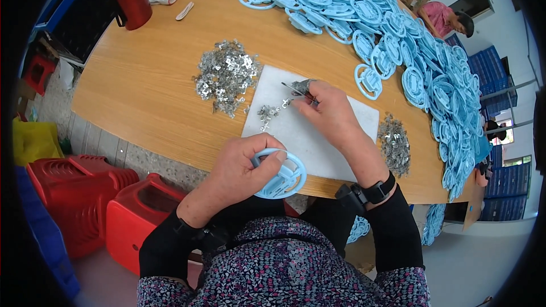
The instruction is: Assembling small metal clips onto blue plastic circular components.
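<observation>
The left hand (pixel 244 162) clamps a light-blue plastic ring (pixel 282 182) by its rim, apparently for steadiness. The right hand (pixel 331 111) holds a slim tool (pixel 294 87); I cannot tell whether it also pinches metal. Small metal clips (pixel 266 113) lie just left of its fingertips, presumably for short reach.

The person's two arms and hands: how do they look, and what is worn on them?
The left hand and right hand wear no gloves, though a grey cover seems to wrap one of the right fingers. Black sleeves emerge from dark patterned sleeves flecked with white and pink. Each wrist carries a black strap with a dark, boxy device.
</observation>
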A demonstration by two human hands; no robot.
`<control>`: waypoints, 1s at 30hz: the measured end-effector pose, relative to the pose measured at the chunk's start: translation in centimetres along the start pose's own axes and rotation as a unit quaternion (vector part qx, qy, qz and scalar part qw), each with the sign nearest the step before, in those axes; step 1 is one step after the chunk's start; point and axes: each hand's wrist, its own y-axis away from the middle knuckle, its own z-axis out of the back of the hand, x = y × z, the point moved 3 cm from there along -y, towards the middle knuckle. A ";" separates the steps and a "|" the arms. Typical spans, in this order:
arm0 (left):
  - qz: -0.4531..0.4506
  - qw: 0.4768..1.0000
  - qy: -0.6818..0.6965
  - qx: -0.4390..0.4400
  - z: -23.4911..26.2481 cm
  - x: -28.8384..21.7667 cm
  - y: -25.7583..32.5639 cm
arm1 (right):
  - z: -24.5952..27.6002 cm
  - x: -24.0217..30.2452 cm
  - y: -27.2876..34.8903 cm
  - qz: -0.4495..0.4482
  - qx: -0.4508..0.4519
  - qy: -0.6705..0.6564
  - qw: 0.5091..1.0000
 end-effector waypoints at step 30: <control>0.084 0.988 0.128 -0.028 -0.7 -0.3 -0.4 | 0.9 -0.4 5.6 -0.017 0.000 -0.148 0.989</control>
